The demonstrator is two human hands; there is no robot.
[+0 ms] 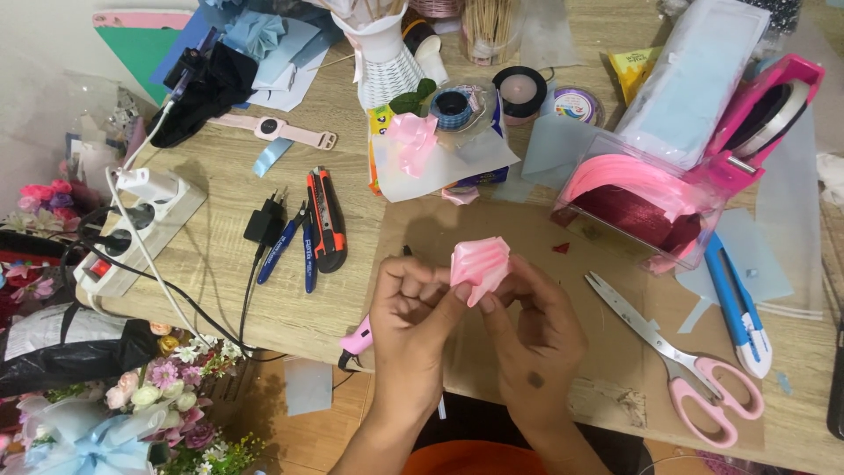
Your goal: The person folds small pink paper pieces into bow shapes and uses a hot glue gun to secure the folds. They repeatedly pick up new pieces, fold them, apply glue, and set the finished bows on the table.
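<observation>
Both hands up over the near-centre of the counter (pixel 220 220), pinching 1 pink ribbon flower (pixel 480 266) between them. Left hand (pixel 411 321) grips its left side with fingers curled; right hand (pixel 532 339) holds the lower right, thumb and fingertips pressed on the folds. Flower sits above the brown cardboard sheet (pixel 527 237), not touching it. Long axis runs near-left to far-right; rolled open end faces up and far, pinched base points down toward the palms.

Room: bare cardboard just far of the flower and to the right, up to the pink-handled scissors (pixel 677 356), which lie diagonally, blades far-left, handles near-right. Pink glue gun (pixel 356 339) sits just left of the left wrist at the near counter edge. Orange-black utility knife (pixel 326 220) and blue pliers (pixel 294 246) well left. Clear box of pink ribbon (pixel 646 202) far-right, blue cutter (pixel 738 308) beyond the scissors. Near edge runs right under the wrists.
</observation>
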